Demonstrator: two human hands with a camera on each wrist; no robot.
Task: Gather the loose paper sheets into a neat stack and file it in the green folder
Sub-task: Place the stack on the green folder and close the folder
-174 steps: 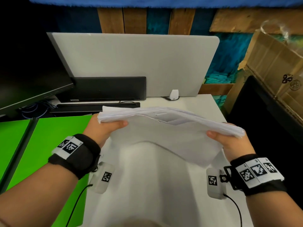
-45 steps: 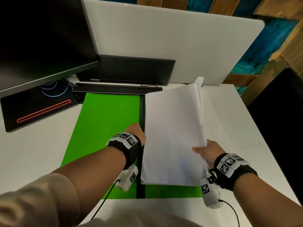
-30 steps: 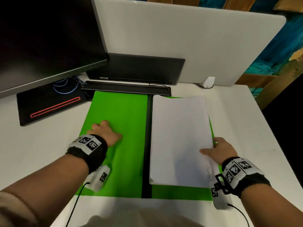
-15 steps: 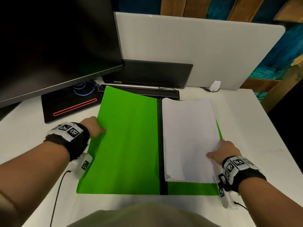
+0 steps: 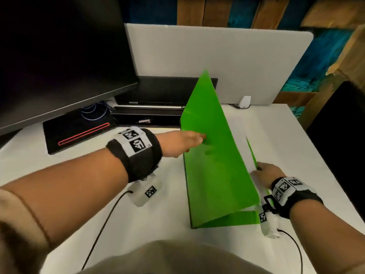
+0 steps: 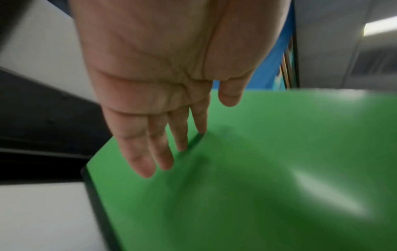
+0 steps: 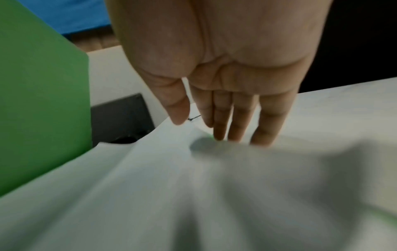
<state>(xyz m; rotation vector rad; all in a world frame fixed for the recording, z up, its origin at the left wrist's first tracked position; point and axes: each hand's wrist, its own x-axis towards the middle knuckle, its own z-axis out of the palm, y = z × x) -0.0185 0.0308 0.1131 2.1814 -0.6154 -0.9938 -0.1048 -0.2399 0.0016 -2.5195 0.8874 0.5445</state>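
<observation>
The green folder (image 5: 215,165) lies on the white tabletop (image 5: 138,214) with its left cover raised steeply, tilted over toward the right half. The left hand (image 5: 180,142) reaches across to that cover, its fingers (image 6: 150,152) straight and close together, their tips pressed flat on the cover's outer green face; it curls around nothing. In the left wrist view the folder's dark spine edge runs down below the fingertips.

The paper stack (image 5: 246,153) lies on the folder's right half, mostly hidden behind the raised cover in the head view; only a white strip shows along its right side and near corner. The right hand (image 5: 265,174) rests at the stack's right edge. In the right wrist view its fingers (image 7: 242,118) are straight and only narrowly spread, tips down on the top sheet (image 7: 214,186), the thumb just apart to the left, and the paper ripples slightly beneath them. A thin sliver of green shows by the fingertips.

A dark monitor (image 5: 59,56) stands at the back left, with a white divider panel (image 5: 227,60) behind the folder
</observation>
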